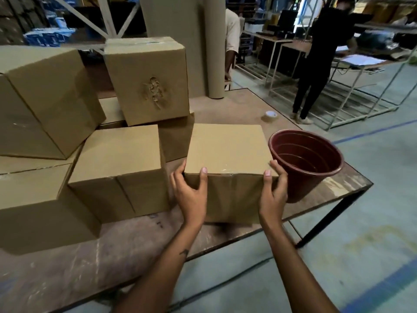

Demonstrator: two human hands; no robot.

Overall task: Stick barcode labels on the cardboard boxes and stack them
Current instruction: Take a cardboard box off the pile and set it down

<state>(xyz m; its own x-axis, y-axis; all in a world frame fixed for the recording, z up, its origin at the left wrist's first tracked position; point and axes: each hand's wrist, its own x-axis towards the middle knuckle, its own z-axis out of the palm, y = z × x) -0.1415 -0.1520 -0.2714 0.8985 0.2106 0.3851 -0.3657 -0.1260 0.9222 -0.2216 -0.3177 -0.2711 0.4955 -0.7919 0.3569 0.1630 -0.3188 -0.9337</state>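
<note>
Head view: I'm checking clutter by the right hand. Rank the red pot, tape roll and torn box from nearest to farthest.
From the right hand:
1. Red pot, just right of it.
2. Tape roll, farther back on the table.
3. Torn box, back left, stacked.

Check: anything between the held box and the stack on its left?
Nothing visible. Both hands, left hand and right hand, grip the cardboard box; only a narrow bare gap separates it from the neighbouring box. The maroon plastic pot sits on its right side, away from the stack.

Dim, even indoor light; soft shadows under the boxes; faint glare on tape; edges bowed and blurred.
</note>
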